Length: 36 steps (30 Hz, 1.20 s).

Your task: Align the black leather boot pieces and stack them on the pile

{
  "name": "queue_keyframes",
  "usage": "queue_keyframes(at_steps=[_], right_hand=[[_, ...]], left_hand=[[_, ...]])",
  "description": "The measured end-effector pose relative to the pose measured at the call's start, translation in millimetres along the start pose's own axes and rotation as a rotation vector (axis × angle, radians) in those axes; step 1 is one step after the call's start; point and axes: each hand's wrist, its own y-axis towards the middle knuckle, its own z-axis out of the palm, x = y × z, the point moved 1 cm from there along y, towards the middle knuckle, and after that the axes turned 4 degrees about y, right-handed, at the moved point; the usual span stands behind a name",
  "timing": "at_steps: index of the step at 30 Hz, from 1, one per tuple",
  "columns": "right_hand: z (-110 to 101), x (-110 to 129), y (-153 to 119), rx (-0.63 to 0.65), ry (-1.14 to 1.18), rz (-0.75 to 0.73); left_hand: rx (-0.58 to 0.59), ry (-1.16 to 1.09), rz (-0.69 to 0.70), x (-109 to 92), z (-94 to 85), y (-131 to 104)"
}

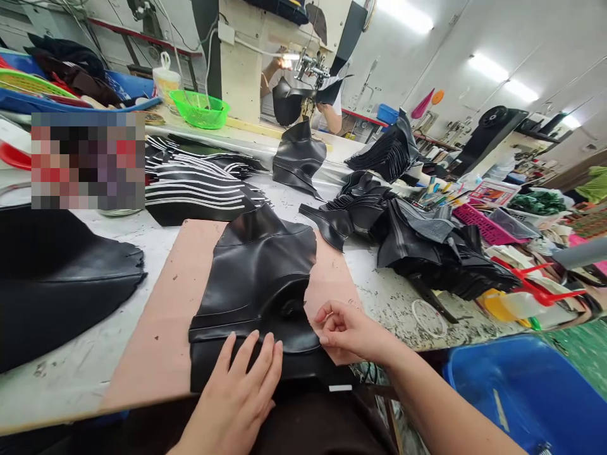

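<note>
A black leather piece (258, 272), with stitched seams and a bulging lower right part, lies on a pink sheet (156, 316) in front of me. My left hand (246, 379) rests on its near edge, fingers stretched out and slightly spread. At the piece's right edge is my right hand (344, 328), its fingers curled in and the thumb tip beside the leather. Whatever those fingers may pinch is too small or hidden to make out. A narrow white strip (340, 388) shows at the near right corner.
Stacks of black leather pieces (436, 253) lie to the right, and white-edged black strips (199, 183) behind. A large black piece (61, 284) covers the left. A green basket (199, 112) and sewing machine (241, 69) stand beyond; a co-worker's hand (329, 114) shows there. A blue bin (516, 392) sits lower right.
</note>
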Motion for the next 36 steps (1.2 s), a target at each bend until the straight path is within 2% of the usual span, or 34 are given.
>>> queue_keyframes(at_steps=[6, 13, 18, 24, 30, 36], right_hand=[[1, 0, 2, 0.029, -0.033, 0.011], [0, 1, 1, 0.042, -0.101, -0.025], [5, 4, 3, 0.012, 0.004, -0.038], [23, 7, 8, -0.060, 0.170, -0.062], [16, 6, 4, -0.102, 0.096, -0.059], [11, -2, -3, -0.051, 0.019, 0.040]], left_hand=[[0.024, -0.035, -0.066, -5, 9.4, -1], [0.038, -0.045, -0.096, -7, 10.5, 1], [0.057, -0.021, -0.066, -8, 9.5, 1], [0.012, 0.002, -0.029, -6, 4.7, 4], [-0.014, 0.017, -0.016, -8, 1.3, 7], [-0.077, -0.005, 0.116, -12, 3.5, 15]])
